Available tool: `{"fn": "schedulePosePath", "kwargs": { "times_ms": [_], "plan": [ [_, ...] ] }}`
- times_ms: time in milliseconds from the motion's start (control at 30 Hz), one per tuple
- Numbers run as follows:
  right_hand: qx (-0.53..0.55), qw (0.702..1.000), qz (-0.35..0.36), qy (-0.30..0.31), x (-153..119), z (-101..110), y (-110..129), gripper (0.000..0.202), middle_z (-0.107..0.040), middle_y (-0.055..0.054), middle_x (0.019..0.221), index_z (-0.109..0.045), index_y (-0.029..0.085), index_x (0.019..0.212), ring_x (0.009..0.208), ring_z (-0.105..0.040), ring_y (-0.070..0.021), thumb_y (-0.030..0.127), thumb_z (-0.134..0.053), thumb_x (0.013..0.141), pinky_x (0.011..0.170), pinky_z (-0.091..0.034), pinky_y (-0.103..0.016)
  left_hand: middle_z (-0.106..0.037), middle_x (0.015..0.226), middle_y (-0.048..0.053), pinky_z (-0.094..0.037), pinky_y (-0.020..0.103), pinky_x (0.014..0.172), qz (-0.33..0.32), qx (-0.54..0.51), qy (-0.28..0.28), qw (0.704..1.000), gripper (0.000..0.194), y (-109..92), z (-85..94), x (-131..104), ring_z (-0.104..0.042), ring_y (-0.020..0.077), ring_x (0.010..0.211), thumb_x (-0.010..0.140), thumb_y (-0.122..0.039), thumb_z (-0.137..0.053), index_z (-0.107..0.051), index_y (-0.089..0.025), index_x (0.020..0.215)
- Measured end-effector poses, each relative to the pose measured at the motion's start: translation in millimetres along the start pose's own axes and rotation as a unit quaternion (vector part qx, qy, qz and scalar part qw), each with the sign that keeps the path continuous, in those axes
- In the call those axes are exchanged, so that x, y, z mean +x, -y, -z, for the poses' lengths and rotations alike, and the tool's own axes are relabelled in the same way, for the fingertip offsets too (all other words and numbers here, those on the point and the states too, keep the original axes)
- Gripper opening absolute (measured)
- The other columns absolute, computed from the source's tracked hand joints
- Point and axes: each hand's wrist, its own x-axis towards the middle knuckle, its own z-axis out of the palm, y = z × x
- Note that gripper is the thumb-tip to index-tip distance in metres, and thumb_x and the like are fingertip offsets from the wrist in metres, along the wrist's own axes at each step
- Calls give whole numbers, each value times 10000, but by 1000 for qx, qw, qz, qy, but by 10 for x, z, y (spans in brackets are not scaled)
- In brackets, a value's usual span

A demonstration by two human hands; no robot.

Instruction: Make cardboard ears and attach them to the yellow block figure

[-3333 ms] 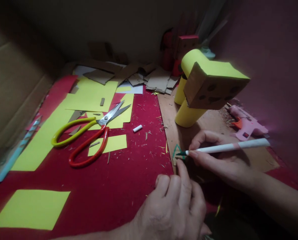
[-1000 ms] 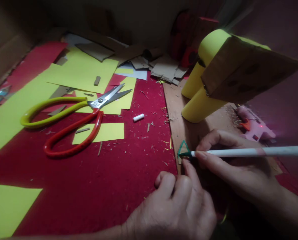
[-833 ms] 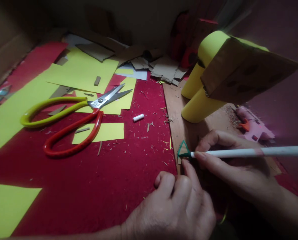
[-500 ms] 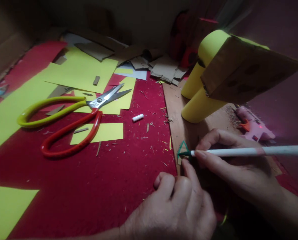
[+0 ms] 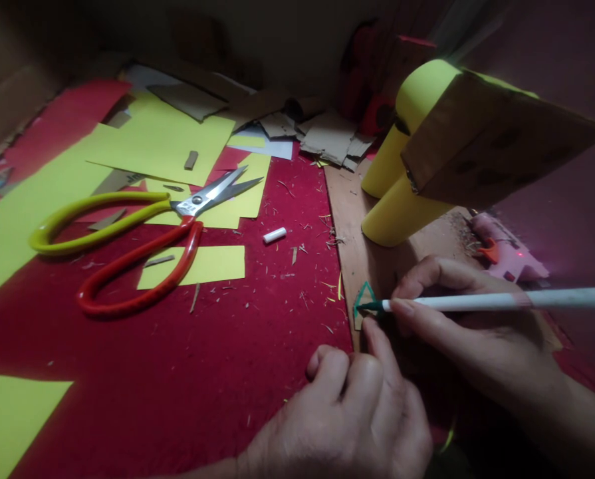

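Note:
My right hand (image 5: 457,319) is closed in a pinch round a white felt-tip pen (image 5: 476,302) with a dark green tip. The tip touches a small pointed cardboard piece (image 5: 359,322) whose edges carry green lines. My left hand (image 5: 357,399) is curled, with one fingertip pressing the lower end of that piece against a brown board (image 5: 344,226). Part of the piece is hidden behind the fingertip and the pen. Beyond my right hand, yellow paper tubes (image 5: 401,206) stand on the board, joined to a brown cardboard panel (image 5: 496,146).
Left of the hands lie large scissors (image 5: 195,203) with parted blades, a short white cap (image 5: 274,235) and yellow paper sheets (image 5: 162,143) on a red surface (image 5: 217,359). Cardboard scraps (image 5: 327,136) are heaped behind. A pink glue gun (image 5: 514,256) with a lit red light rests at right.
The view has shifted very slightly, so the scissors and papers appear a little further left. Both hands, the pen and the cardboard piece keep nearly the same places.

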Motion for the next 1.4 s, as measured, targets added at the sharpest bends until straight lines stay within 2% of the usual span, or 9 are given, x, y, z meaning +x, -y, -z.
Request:
{"fn": "schedulePosePath", "kwargs": {
  "times_ms": [367, 600, 800, 967, 1267, 1400],
  "plan": [
    [15, 999, 1, 43, -27, 17, 1, 124, -607, 59, 545, -579, 249, 639, 418, -530, -72, 222, -631, 748, 351, -412, -108, -712, 1013, 104, -437, 329, 527, 15, -5, -6, 1000, 149, -36, -7, -4, -594, 202, 631, 874, -203, -471, -595, -160, 943],
    [33, 999, -3, 31, -14, 22, 11, 136, -606, 64, 516, -586, 248, 617, 391, -538, -61, 187, -649, 721, 332, -415, -83, -705, 1027, 121, -427, 319, 495, 17, 8, -2, 1000, 167, -37, -10, -5, -575, 195, 608, 874, -212, -464, -609, -152, 930],
    [85, 996, -20, 6, -39, 29, -25, 107, -578, 65, 472, -604, 258, 661, 329, -510, -69, 216, -657, 744, 275, -397, -96, -690, 1075, 115, -442, 319, 518, 1, 23, 16, 1000, 208, -21, 3, -28, -584, 194, 645, 882, -217, -449, -601, -157, 1012],
    [74, 997, -36, 4, -30, 18, 7, 117, -591, 58, 484, -601, 254, 644, 349, -525, -75, 208, -663, 733, 292, -417, -104, -663, 1149, 97, -448, 325, 546, -19, 7, 14, 1000, 242, 1, 18, -45, -573, 185, 698, 894, -224, -433, -595, -159, 1062],
    [13, 1000, 12, -14, -60, 35, 16, 121, -593, 65, 506, -569, 257, 639, 394, -530, -75, 203, -642, 719, 331, -415, -117, -688, 1102, 46, -422, 353, 580, 36, -16, 48, 998, 129, -58, 47, -5, -575, 196, 697, 889, -270, -496, -587, -199, 945],
    [-3, 1000, 31, 4, -59, 22, 14, 108, -629, 47, 572, -577, 251, 661, 443, -559, -90, 209, -637, 740, 354, -430, -139, -687, 1099, 51, -414, 353, 584, 33, -19, 48, 998, 113, -66, 48, -3, -572, 194, 704, 875, -272, -510, -581, -197, 921]
  ]
}}
